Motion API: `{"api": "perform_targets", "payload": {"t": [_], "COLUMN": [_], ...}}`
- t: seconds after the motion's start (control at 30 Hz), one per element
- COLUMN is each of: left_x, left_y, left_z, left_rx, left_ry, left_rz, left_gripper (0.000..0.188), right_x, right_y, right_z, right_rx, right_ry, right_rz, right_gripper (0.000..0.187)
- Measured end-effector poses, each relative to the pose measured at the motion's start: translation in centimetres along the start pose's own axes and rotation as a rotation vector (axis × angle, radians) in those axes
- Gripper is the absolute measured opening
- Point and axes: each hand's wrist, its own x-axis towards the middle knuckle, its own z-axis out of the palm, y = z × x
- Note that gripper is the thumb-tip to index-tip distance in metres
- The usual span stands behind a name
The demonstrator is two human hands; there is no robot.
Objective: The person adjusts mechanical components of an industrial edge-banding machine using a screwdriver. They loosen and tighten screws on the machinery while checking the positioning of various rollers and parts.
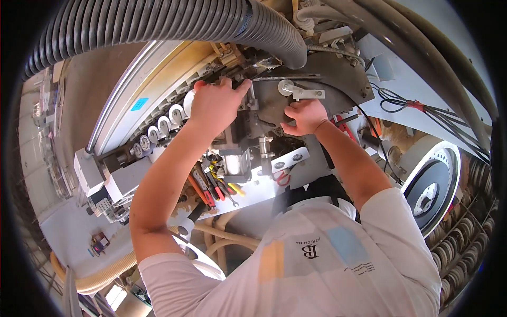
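My left hand [217,104] reaches over the metal parts at the middle of a machine. Its fingers are apart and bent at the far end, and some fingertips are hidden. To its left runs a row of white rollers [164,124] along a pale guide rail. My right hand [307,117] is at a dark machine plate [338,83], just below a light metal bracket [309,94] with a white wheel [285,87]. Its fingers are curled inward, and what they grip, if anything, is hidden. Between my hands are a metal block and a silver cylinder [236,165].
Pliers and other hand tools [214,182] lie on a white ledge, beside red-handled scissors [283,177]. A ribbed grey hose [158,21] arches overhead. Black cables [422,106] hang at right, above a large white-rimmed wheel [432,185]. Beige hoses [224,235] run below the ledge.
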Motion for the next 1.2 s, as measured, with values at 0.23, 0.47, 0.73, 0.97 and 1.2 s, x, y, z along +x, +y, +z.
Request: {"api": "perform_targets", "payload": {"t": [0.23,0.47,0.73,0.97,1.2], "left_x": [-0.4,2.1,4.3,5.5,5.6], "left_y": [1.5,2.8,3.0,2.7,1.7], "left_z": [-0.4,-3.0,-4.6,-5.9,-6.6], "left_rx": [0.11,0.156,0.126,0.08,0.083], "left_ry": [-0.029,-0.258,-0.335,-0.52,-0.5], "left_rz": [0.006,0.034,0.117,0.062,0.105], "left_gripper": [0.058,0.059,0.054,0.06,0.057], "right_x": [-0.1,-0.2,0.1,-0.2,-0.4], "right_y": [0.0,0.3,-0.1,0.2,0.4], "right_z": [0.0,0.2,-0.3,0.2,-0.1], "right_rx": [0.017,0.008,-0.044,0.029,0.078], "right_ry": [0.01,0.048,0.197,0.139,-0.103], "right_rz": [-0.024,-0.047,-0.147,-0.081,0.034], "right_gripper": [0.037,0.036,0.034,0.035,0.039]}}
